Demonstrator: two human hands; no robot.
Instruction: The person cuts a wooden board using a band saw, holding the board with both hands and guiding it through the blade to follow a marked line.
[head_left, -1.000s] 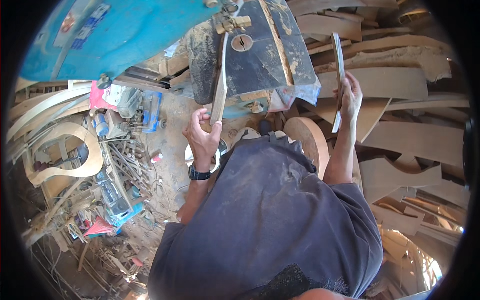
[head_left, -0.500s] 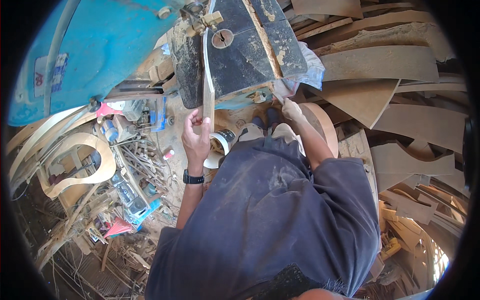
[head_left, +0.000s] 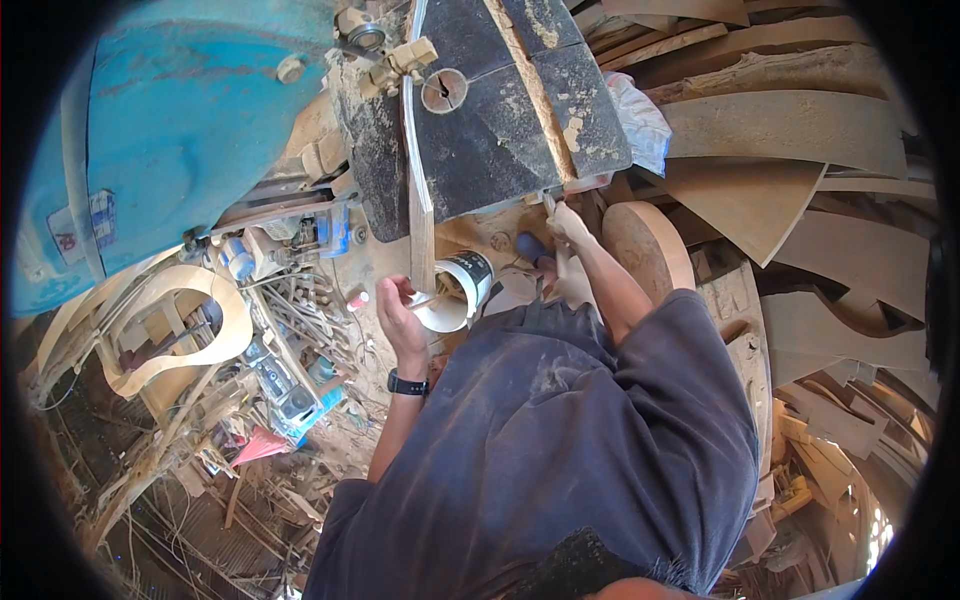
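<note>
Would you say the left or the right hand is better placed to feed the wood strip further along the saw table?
Probably the left. The left hand already grips the near end of the curved wood strip lying on the dark saw table, while the right hand is at the table's near edge, away from the strip.

Blue saw housing [head_left: 190, 130], black dust-streaked surface [head_left: 500, 130], pale tan wood strip [head_left: 421, 215], white cup [head_left: 462, 285] with black band, dark grey-blue shirt [head_left: 560, 450], black wristwatch [head_left: 407, 384], red scrap [head_left: 258, 445].
</note>
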